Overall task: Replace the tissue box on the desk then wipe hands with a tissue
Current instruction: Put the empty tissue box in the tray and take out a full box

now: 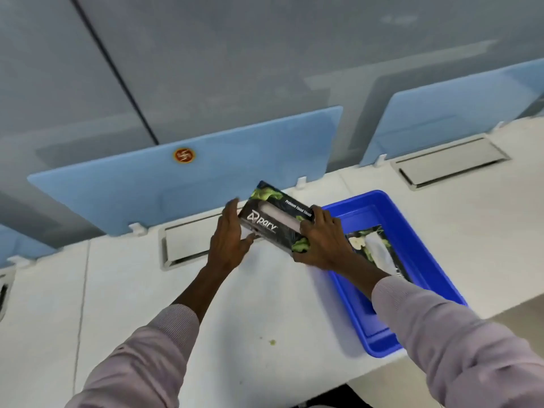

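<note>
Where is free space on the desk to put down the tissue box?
Bare desk lies between the metal hatch and the blue tray, below the tissue box. Green crumbs sit nearer. The tray holds another box.

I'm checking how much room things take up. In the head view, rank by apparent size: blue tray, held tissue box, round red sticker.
1. blue tray
2. held tissue box, gripped by the left hand and right hand
3. round red sticker

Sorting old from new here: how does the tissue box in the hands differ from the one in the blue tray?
The held tissue box is tilted between the left hand and right hand; the tray box lies flat in the blue tray. Tissue shows at the tray box's opening, none pulled from the held one. Both share dark leafy printing.
</note>
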A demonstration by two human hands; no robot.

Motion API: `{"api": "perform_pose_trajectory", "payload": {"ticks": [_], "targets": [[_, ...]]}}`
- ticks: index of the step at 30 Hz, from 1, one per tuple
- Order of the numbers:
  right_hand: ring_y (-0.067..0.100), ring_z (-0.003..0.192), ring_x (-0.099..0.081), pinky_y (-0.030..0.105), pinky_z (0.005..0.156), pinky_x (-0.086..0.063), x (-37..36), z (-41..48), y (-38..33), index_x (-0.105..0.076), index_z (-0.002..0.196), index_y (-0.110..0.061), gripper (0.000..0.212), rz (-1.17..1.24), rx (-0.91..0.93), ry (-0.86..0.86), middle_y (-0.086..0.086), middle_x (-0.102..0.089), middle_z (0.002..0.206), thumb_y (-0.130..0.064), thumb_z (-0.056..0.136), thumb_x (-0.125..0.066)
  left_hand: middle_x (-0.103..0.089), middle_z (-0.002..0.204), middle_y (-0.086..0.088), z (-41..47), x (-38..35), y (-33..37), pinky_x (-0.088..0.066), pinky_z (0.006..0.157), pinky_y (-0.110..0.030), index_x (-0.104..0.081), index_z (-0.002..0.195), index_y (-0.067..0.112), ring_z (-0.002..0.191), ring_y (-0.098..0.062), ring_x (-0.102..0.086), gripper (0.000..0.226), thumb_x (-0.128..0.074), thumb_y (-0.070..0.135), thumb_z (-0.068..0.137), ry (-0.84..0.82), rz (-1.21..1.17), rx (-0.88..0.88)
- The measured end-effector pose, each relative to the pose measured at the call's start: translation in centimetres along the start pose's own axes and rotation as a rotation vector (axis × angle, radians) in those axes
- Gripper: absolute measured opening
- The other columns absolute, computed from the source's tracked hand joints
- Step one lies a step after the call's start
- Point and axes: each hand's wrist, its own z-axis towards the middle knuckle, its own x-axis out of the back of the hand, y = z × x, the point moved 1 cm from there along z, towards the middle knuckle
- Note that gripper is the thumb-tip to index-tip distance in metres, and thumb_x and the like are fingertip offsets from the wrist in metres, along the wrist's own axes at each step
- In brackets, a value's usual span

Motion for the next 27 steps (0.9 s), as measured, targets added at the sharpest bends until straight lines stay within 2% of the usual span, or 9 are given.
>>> {"api": "perform_pose_trajectory", "payload": {"ticks": [3, 7, 9, 11, 14, 16, 21, 24, 27], "targets": [[0.04, 0.101, -0.054, 0.045, 0.079, -0.047, 1.9, -1.7, 5.1, -0.063, 0.1, -0.011, 0.07, 0.069, -0.142, 0.131, 0.019, -0.05, 0.123, -0.068, 0.058, -0.061, -0.021, 0.167, -0.009, 2.0, -2.8, 4.7, -0.032, 0.118, -0.046, -0.011, 0.159, 0.015, 0.152, -0.029, -0.026, 0.092, -0.069, 0.027, 0.089, 0.027, -0.105, 0.029], [0.039, 0.106, -0.052, 0.048, 0.079, -0.051, 2.5, -5.7, 12.6, -0.062, 0.102, -0.016, 0.071, 0.115, -0.372, 0.226, 0.016, -0.046, 0.128, -0.073, 0.061, -0.062, -0.03, 0.163, -0.009, 3.5, -9.4, 11.0, -0.039, 0.112, -0.047, -0.021, 0.157, 0.014, 0.146, -0.029, -0.033, 0.085, -0.069, 0.03, 0.089, -0.194, 0.001, -0.118], [0.038, 0.102, -0.053, 0.046, 0.076, -0.049, 2.0, -8.0, 15.7, -0.06, 0.099, -0.019, 0.068, 0.125, -0.489, 0.26, 0.014, -0.045, 0.126, -0.076, 0.061, -0.061, -0.029, 0.162, -0.013, 3.8, -13.4, 14.0, -0.038, 0.114, -0.049, -0.026, 0.156, 0.013, 0.147, -0.035, -0.032, 0.081, -0.068, 0.028, 0.089, -0.366, 0.175, -0.3], [0.038, 0.1, -0.053, 0.047, 0.076, -0.049, 1.4, -10.0, 18.1, -0.056, 0.096, -0.022, 0.065, 0.157, -0.602, 0.29, 0.013, -0.043, 0.126, -0.077, 0.061, -0.061, -0.016, 0.167, -0.018, 3.8, -17.5, 16.5, -0.031, 0.118, -0.055, -0.018, 0.158, 0.013, 0.152, -0.041, -0.02, 0.089, -0.071, 0.024, 0.087, -0.552, 0.503, -0.546], [0.038, 0.1, -0.054, 0.047, 0.077, -0.05, 0.5, -12.3, 20.2, -0.05, 0.1, -0.026, 0.067, 0.19, -0.694, 0.315, 0.011, -0.042, 0.128, -0.078, 0.061, -0.063, -0.009, 0.166, -0.026, 3.4, -22.7, 19.4, -0.017, 0.12, -0.067, -0.009, 0.159, 0.011, 0.154, -0.048, -0.008, 0.098, -0.073, 0.019, 0.085, -0.644, 0.897, -0.976], [0.037, 0.101, -0.055, 0.046, 0.077, -0.051, -0.4, -13.5, 21.3, -0.048, 0.105, -0.026, 0.07, 0.2, -0.73, 0.316, 0.01, -0.043, 0.128, -0.078, 0.061, -0.063, -0.016, 0.163, -0.029, 3.3, -25.6, 20.8, -0.006, 0.12, -0.071, -0.012, 0.158, 0.007, 0.153, -0.05, -0.007, 0.083, -0.062, 0.012, 0.091, -0.692, 0.954, -1.095], [0.036, 0.104, -0.055, 0.046, 0.078, -0.05, -2.3, -15.8, 22.7, -0.047, 0.109, -0.027, 0.072, 0.258, -0.793, 0.293, 0.01, -0.044, 0.128, -0.076, 0.061, -0.066, -0.022, 0.16, -0.031, 2.9, -28.9, 22.7, 0.002, 0.12, -0.07, -0.014, 0.156, 0.002, 0.152, -0.046, -0.014, 0.059, -0.039, 0.012, 0.104, -0.819, 1.093, -1.142], [0.036, 0.103, -0.054, 0.046, 0.078, -0.051, -2.6, -16.0, 23.1, -0.048, 0.109, -0.027, 0.069, 0.281, -0.782, 0.288, 0.011, -0.044, 0.128, -0.076, 0.063, -0.065, -0.035, 0.15, -0.03, 3.1, -27.6, 23.0, -0.01, 0.119, -0.072, -0.021, 0.153, 0.002, 0.143, -0.044, -0.031, 0.086, -0.07, 0.014, 0.084, -0.756, 1.095, -1.049], [0.035, 0.103, -0.054, 0.047, 0.078, -0.051, -2.2, -15.0, 23.1, -0.048, 0.111, -0.028, 0.07, 0.314, -0.772, 0.273, 0.011, -0.042, 0.128, -0.077, 0.064, -0.063, -0.041, 0.142, -0.024, 4.6, -24.2, 22.5, -0.016, 0.118, -0.07, -0.026, 0.15, 0.005, 0.135, -0.042, -0.039, 0.098, -0.081, 0.015, 0.069, -0.682, 1.084, -0.864]]}}
